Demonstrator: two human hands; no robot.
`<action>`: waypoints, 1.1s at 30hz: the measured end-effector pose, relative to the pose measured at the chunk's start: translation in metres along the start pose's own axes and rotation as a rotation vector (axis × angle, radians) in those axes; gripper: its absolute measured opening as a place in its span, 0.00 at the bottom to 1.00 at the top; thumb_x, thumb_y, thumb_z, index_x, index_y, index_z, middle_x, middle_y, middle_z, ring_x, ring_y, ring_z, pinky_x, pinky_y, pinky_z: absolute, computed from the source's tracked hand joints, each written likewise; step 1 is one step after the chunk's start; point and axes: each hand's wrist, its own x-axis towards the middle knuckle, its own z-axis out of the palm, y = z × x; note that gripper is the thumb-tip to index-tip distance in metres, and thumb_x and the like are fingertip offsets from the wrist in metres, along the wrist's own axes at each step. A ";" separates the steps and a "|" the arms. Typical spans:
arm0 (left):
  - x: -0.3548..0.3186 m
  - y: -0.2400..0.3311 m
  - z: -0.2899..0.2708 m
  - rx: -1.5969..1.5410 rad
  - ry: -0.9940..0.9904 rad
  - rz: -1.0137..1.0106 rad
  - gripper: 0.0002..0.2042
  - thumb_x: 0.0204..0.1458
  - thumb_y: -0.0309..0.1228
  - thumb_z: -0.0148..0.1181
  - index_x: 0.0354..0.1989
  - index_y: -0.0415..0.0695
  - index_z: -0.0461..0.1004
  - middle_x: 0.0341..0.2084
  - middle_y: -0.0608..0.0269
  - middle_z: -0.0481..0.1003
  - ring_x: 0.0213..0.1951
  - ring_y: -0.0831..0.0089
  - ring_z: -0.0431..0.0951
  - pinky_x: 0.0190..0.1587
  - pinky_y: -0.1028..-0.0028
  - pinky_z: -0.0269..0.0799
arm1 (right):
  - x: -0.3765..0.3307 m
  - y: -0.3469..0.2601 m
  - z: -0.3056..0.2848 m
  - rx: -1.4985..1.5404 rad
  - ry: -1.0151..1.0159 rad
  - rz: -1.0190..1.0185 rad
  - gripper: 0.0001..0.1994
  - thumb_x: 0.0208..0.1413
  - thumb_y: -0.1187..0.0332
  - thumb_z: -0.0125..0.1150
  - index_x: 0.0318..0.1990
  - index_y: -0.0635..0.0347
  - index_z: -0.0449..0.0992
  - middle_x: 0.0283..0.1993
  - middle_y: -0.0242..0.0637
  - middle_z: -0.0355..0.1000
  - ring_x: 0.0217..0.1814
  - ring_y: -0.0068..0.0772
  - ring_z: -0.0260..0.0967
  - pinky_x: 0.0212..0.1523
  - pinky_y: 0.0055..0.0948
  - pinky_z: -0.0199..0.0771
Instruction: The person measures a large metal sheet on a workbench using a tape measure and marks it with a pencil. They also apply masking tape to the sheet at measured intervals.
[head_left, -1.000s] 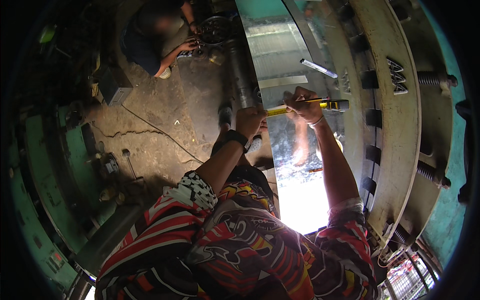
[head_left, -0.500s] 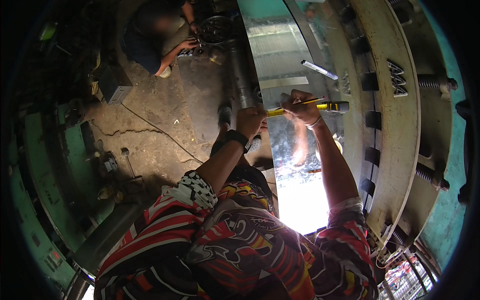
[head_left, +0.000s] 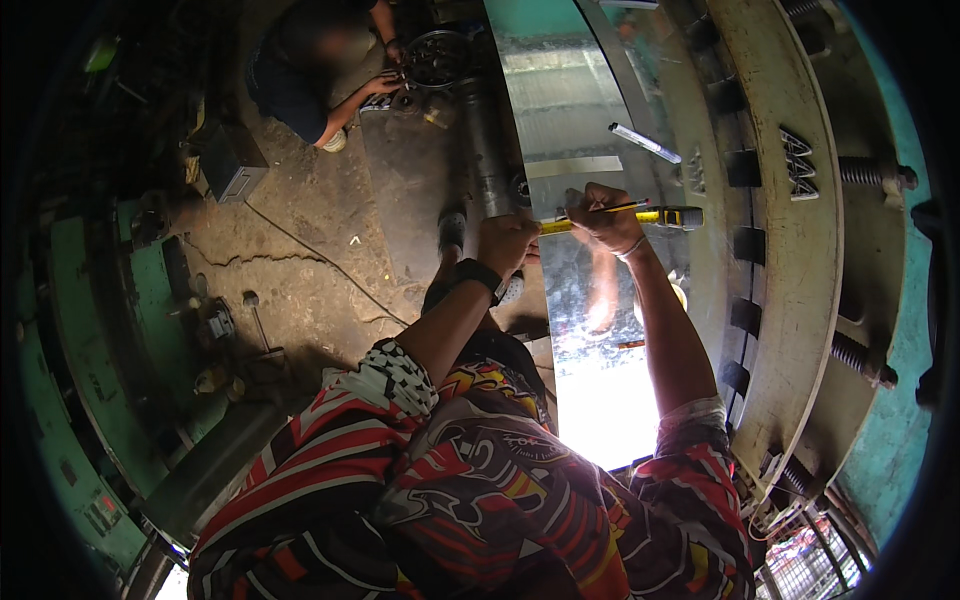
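Tape measure point(head_left: 640, 217), yellow, stretched between both hands across shiny sheet metal point(head_left: 570, 110).

A heavy metalworking workshop: a cracked, stained concrete floor point(head_left: 300, 250), a big steel ring with threaded bolts point(head_left: 800, 250), green-painted machine frames point(head_left: 80, 400), a shiny metal sheet point(head_left: 570, 120), and another person point(head_left: 310, 70) crouching over parts.

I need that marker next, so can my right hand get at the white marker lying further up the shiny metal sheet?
Probably yes. The white marker lies bare on the metal sheet just beyond the right hand, nothing between, though that hand already holds a pencil against the yellow tape measure.
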 end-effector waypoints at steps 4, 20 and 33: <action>-0.001 0.001 0.000 0.019 0.010 0.004 0.16 0.57 0.28 0.66 0.45 0.26 0.76 0.38 0.40 0.80 0.37 0.53 0.86 0.41 0.60 0.88 | 0.000 0.002 -0.001 -0.062 0.000 -0.039 0.09 0.55 0.76 0.69 0.28 0.58 0.74 0.25 0.24 0.72 0.27 0.13 0.67 0.28 0.21 0.66; 0.000 0.001 -0.002 -0.013 -0.025 -0.027 0.18 0.56 0.31 0.67 0.46 0.26 0.75 0.40 0.39 0.80 0.40 0.49 0.86 0.44 0.57 0.87 | -0.002 0.010 0.012 -0.021 0.042 -0.113 0.14 0.58 0.71 0.73 0.26 0.57 0.70 0.24 0.28 0.74 0.27 0.13 0.67 0.29 0.22 0.67; -0.004 0.016 -0.005 -0.020 -0.066 -0.075 0.18 0.57 0.32 0.66 0.44 0.25 0.76 0.38 0.39 0.80 0.42 0.46 0.86 0.46 0.54 0.87 | -0.002 0.004 0.011 -0.034 -0.006 -0.024 0.07 0.57 0.75 0.69 0.30 0.57 0.75 0.27 0.28 0.77 0.30 0.16 0.73 0.31 0.22 0.74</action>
